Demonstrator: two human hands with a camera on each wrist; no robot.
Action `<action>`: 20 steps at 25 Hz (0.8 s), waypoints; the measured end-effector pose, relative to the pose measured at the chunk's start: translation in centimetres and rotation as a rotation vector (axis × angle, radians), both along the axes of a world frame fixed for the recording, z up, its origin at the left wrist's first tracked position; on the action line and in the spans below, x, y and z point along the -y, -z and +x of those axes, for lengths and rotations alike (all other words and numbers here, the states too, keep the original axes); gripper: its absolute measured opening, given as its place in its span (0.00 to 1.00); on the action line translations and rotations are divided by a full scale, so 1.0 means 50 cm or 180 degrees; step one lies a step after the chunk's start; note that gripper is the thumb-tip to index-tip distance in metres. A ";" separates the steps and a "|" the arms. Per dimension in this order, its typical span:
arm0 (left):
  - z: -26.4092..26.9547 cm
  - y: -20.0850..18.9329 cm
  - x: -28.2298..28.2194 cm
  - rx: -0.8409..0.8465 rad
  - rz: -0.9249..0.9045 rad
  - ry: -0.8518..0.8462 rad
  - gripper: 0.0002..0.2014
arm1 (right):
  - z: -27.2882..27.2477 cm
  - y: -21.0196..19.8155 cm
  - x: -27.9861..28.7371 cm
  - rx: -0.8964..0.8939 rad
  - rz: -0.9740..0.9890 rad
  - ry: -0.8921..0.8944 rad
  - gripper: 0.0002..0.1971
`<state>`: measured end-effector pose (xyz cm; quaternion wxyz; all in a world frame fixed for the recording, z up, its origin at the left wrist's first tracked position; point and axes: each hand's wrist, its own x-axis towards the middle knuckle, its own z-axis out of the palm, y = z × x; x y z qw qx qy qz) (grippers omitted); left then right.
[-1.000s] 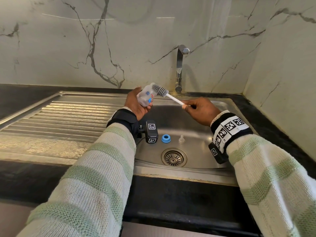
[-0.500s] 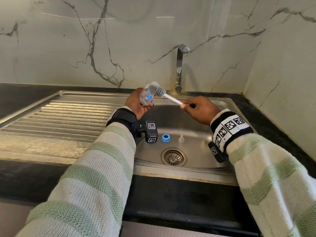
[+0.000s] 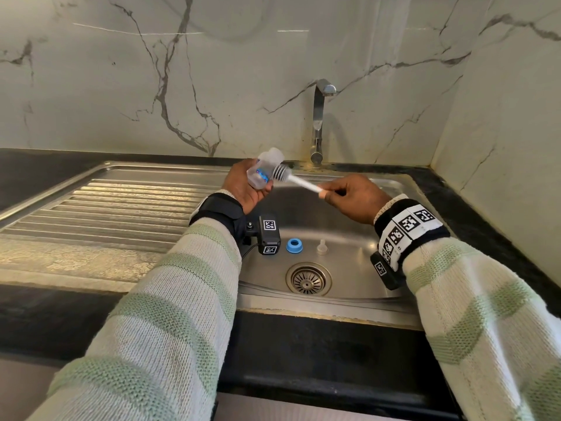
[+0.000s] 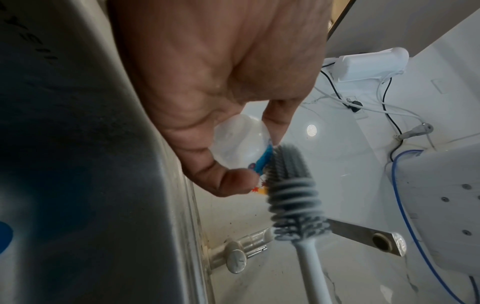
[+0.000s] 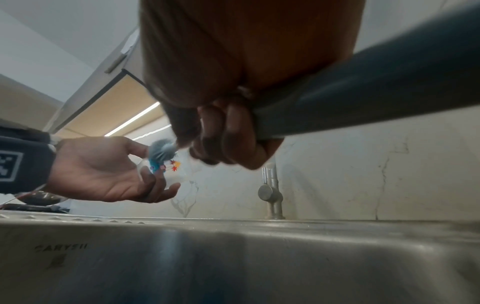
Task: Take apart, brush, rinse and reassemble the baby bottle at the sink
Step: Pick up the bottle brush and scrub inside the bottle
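Over the sink, my left hand (image 3: 247, 189) grips the clear baby bottle (image 3: 265, 170), its open mouth tilted up and to the right. In the left wrist view the thumb and fingers curl round the bottle (image 4: 237, 144). My right hand (image 3: 332, 191) pinches the white handle of the bottle brush (image 3: 303, 184). The grey ribbed brush head (image 3: 280, 172) lies against the bottle's outer side, next to the blue print, as the left wrist view shows at the brush head (image 4: 291, 193). A blue screw ring (image 3: 294, 246) and a clear nipple (image 3: 321, 247) sit on the basin floor.
The steel sink (image 3: 349, 232) has a round drain (image 3: 308, 279) at the front of the basin and a ribbed drainboard (image 3: 121, 205) to the left. A chrome tap (image 3: 318, 123) stands behind the basin with no water running. Dark counter surrounds the sink; marble walls stand behind and to the right.
The bottle has turned in my left hand so its mouth points more upward. The brush head has moved from the bottle's mouth down onto its outer side.
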<state>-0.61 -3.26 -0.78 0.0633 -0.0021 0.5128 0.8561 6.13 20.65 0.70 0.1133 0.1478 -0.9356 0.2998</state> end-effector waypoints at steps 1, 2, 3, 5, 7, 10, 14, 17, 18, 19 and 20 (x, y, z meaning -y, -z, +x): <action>0.000 0.000 0.001 0.0003 0.0011 -0.0031 0.17 | -0.001 0.001 0.003 0.0022 0.0017 -0.0021 0.15; 0.000 0.000 0.002 0.0027 0.0015 -0.0036 0.18 | -0.001 0.000 0.004 -0.0018 -0.0051 0.0026 0.15; 0.000 -0.001 0.002 0.0061 0.0003 -0.0037 0.19 | -0.001 -0.001 0.004 -0.0085 -0.0135 0.0096 0.15; -0.002 0.001 0.003 0.0074 0.0014 -0.0117 0.20 | 0.000 -0.002 0.002 -0.0066 -0.0048 0.0046 0.15; -0.003 0.002 0.004 0.0038 0.0040 -0.0273 0.19 | 0.000 -0.001 0.002 0.0003 0.0029 -0.0014 0.15; -0.008 0.006 0.002 0.0027 0.0109 -0.0299 0.19 | -0.001 -0.003 0.000 -0.0075 -0.0108 0.0065 0.15; -0.008 0.005 -0.001 0.0018 0.0197 -0.0316 0.18 | 0.002 -0.003 0.006 -0.0007 -0.0036 -0.0003 0.14; -0.005 0.004 -0.001 0.0019 0.0300 -0.0105 0.21 | 0.002 -0.003 0.008 0.0021 -0.0026 -0.0037 0.15; -0.006 0.003 -0.001 0.0013 0.0327 -0.0033 0.21 | 0.000 -0.003 0.007 0.0006 -0.0036 -0.0016 0.15; -0.006 0.001 -0.001 0.0002 0.0308 -0.0006 0.19 | -0.001 -0.003 0.005 -0.0051 -0.0102 0.0050 0.15; -0.008 -0.001 0.000 -0.0026 0.0296 0.0031 0.17 | -0.001 -0.003 0.002 -0.0092 -0.0155 0.0094 0.15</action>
